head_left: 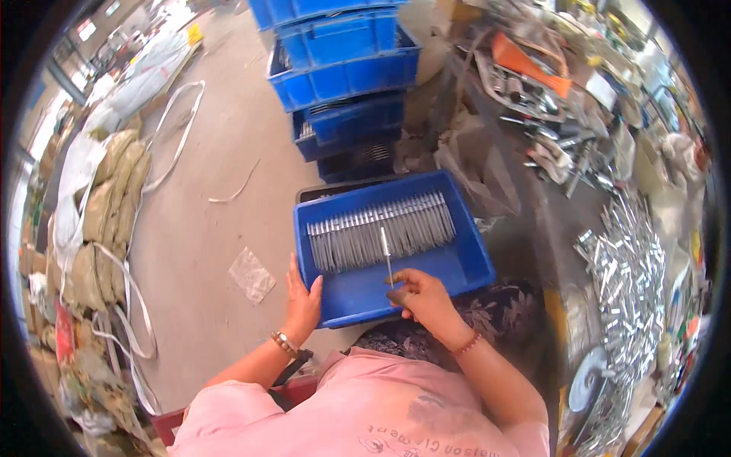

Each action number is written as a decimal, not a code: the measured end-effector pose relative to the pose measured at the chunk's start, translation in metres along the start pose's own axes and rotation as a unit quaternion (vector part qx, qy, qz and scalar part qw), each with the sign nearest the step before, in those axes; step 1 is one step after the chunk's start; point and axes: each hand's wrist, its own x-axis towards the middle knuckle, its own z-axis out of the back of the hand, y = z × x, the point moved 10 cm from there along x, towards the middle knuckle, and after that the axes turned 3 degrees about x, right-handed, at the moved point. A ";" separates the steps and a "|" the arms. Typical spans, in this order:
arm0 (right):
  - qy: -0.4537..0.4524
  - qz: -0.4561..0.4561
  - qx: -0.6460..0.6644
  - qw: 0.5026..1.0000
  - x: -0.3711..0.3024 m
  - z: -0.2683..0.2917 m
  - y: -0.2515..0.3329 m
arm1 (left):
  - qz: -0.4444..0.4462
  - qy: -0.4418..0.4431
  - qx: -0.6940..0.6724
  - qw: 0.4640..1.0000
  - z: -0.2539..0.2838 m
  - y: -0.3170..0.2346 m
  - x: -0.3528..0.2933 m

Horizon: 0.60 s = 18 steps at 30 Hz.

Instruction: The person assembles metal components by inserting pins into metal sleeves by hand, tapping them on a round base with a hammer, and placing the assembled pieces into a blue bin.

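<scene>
In front of me a blue plastic crate [354,305] holds a tight row of thin metal rods [343,250], laid side by side with bright sleeve ends away from me. My right hand [426,299] pinches a single metal rod [385,247] by its thin lower end, its bright sleeve pointing up over the crate's inside. The left wall of the crate lies between thumb and fingers of my left hand [301,307], which grips it from the side. A patterned dark cloth [502,308] covers my lap under the crate's near right corner.
Beyond the crate rises a stack of blue crates [343,76], some with metal parts inside. To my right, a bench bears a heap of shiny metal parts [632,282] and an orange piece [525,61]. Filled sacks [110,206] and a white strap [179,145] lie on the left.
</scene>
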 end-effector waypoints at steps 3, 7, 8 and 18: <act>0.035 -0.050 -0.053 0.997 0.044 -0.034 -0.014 | 0.021 0.040 -0.049 0.998 -0.006 0.007 -0.003; 0.073 -0.051 -0.041 0.995 0.102 -0.076 -0.045 | 0.004 0.043 -0.054 0.998 -0.005 -0.002 -0.004; 0.080 -0.049 -0.028 0.995 0.114 -0.086 -0.052 | -0.001 0.044 -0.063 0.997 -0.006 -0.001 -0.005; 0.064 -0.035 -0.065 0.995 0.193 -0.130 -0.089 | 0.020 0.048 -0.077 0.996 -0.004 -0.002 -0.004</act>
